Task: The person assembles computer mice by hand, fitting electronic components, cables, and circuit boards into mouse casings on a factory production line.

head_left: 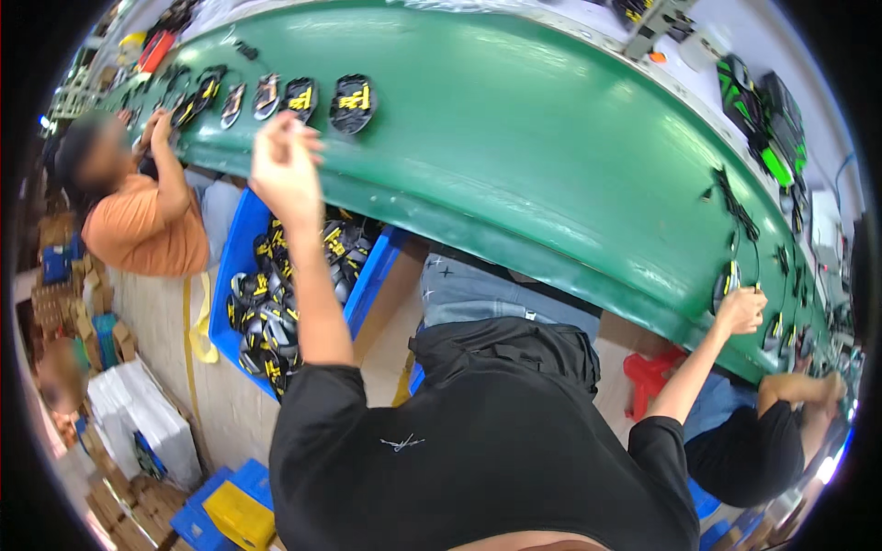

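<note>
My left hand (287, 174) is raised over the near edge of the green conveyor belt, beside black shells with yellow markings. Motion smears its fingers, so I cannot tell if they hold anything. The nearest black-and-yellow shell (299, 97) lies just beyond the fingertips, with another shell (353, 104) to its right. At the belt's right side, my right hand (740, 312) is closed, its fingers curled. What is inside them is hidden. Right against it lies a dark computer mouse (725, 286), and its black cable (732, 207) lies bunched farther up the belt.
A blue crate (223, 303) full of black-and-yellow shells stands below the belt at left. One person (147, 220) in orange works at left, another person (749, 450) in black at right. A red stool (646, 378) stands under the belt. Black-and-green packages (758, 110) line the far side.
</note>
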The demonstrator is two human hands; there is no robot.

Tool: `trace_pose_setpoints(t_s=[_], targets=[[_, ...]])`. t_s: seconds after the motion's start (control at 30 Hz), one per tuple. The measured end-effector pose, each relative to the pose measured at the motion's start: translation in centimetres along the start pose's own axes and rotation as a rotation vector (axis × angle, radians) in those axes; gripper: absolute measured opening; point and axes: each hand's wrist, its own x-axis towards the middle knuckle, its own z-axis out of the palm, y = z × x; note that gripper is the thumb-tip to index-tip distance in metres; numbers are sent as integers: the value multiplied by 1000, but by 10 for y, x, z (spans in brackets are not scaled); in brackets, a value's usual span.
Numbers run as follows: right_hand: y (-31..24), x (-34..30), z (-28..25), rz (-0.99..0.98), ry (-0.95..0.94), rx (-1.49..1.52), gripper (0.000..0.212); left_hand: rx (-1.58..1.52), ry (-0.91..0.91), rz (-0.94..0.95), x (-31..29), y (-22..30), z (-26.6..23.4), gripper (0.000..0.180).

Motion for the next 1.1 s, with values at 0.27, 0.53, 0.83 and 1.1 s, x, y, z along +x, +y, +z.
trace_pose_setpoints(t_s=[0.27, 0.53, 0.83, 1.1], targets=[[-293, -93, -305, -351, -742, 1353, 34, 1162, -247, -190, 217, -227, -82, 90], [-461, -198, -399, -868, -412, 1355, 57, 167, -536, -710, 255, -240, -41, 55], [-357, -111, -310, -627, -823, 1616, 46, -574, -414, -527, 257, -98, -9, 22], [-188, -77, -222, -306, -943, 1319, 61, -937, -692, -455, 46, 32, 97, 27]])
